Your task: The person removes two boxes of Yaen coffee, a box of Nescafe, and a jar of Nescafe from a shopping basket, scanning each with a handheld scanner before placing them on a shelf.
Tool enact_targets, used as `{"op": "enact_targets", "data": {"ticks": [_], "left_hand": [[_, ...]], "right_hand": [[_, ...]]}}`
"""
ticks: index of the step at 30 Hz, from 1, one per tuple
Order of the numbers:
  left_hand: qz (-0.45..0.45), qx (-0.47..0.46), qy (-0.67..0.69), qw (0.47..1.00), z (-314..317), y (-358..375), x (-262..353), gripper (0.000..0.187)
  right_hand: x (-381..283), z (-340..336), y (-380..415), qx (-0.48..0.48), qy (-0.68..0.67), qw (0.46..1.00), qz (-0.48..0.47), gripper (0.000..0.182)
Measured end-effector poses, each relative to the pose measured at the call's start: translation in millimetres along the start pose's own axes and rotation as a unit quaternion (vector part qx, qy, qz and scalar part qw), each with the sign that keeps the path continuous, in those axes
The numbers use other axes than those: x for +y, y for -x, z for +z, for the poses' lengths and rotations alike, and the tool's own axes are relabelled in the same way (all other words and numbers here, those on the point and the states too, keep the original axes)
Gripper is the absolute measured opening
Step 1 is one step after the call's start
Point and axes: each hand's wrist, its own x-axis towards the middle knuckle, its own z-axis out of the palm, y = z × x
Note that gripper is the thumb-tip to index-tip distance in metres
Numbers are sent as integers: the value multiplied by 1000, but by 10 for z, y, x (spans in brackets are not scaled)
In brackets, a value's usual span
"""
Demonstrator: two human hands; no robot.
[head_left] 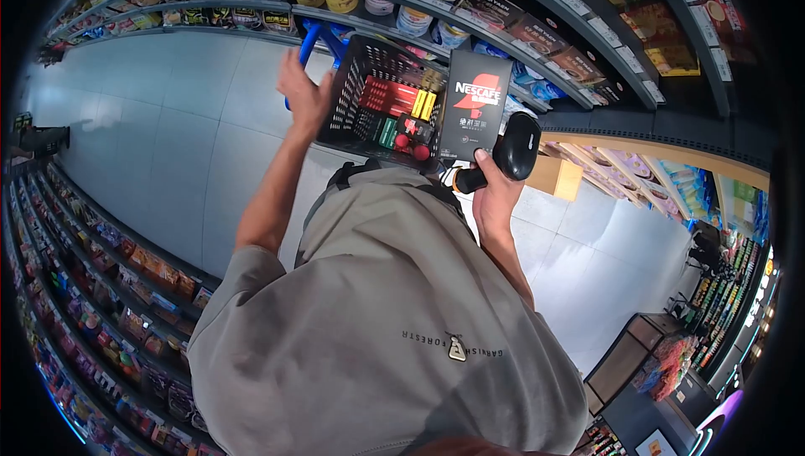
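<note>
I've got a black perforated basket (337,123) up front w/ a mixed load: flat red boxes (390,94) up the middle, yellow pkgs (423,104) just beside them, a green box (387,133) nearer the shirt (377,288), plus a dark pkg (415,127) w/ two round red items (411,147) by it (too small for me to ID, sry). Blue handle (310,45) is at the basket's far L corner.

The Nescafé box (475,104) is just R of the basket, overlapping its rim in my view. Tall, dark grey/black, white NESCAFÉ lettering over a big red shape, small red mug below, Chinese txt under that.

Hands are well apart. R hand (498,196) has its thumb clamped on the box's near edge, w/ a black handheld scanner (516,146) right at the fingers. L hand (303,95) is open next to the blue handle; can't tell if it's touching. Stocked shelves (503,37) run along the far side.
</note>
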Motion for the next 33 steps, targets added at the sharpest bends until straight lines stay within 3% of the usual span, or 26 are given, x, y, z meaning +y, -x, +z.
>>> {"op": "enact_targets", "data": {"ticks": [2,5,6,8,11,15,20,22,30,33], "left_hand": [[-28,-8,-66,997,58,-34,-362,75],[-71,-99,-165,979,73,-170,-737,71],[-68,-98,-166,979,64,-212,-785,71],[-224,-211,-38,951,111,-272,-853,57],[-196,-268,-48,942,221,-347,-896,46],[-272,-260,38,926,581,-310,-1225,38],[-241,-265,56,932,588,-438,-1246,35],[-231,-249,6,941,589,-494,-1303,36],[-235,-234,-5,943,537,-822,-2131,38],[-231,-228,-17,946,319,-960,-2334,36]], "right_hand": [[33,-52,17,0,-12,1000,-16,49],[17,-2,15,14,-30,999,-29,44],[0,18,10,27,-42,998,-29,39],[-12,31,-19,27,-48,998,-34,39],[-83,42,-14,40,-64,997,-32,39],[-98,-40,-36,59,-59,996,-39,39],[-168,-108,-75,81,-72,994,-33,38],[-150,-164,-141,92,-49,994,-28,37],[-158,-231,-258,73,-19,997,-31,45],[-171,-150,-275,95,-45,994,-19,34]]}}
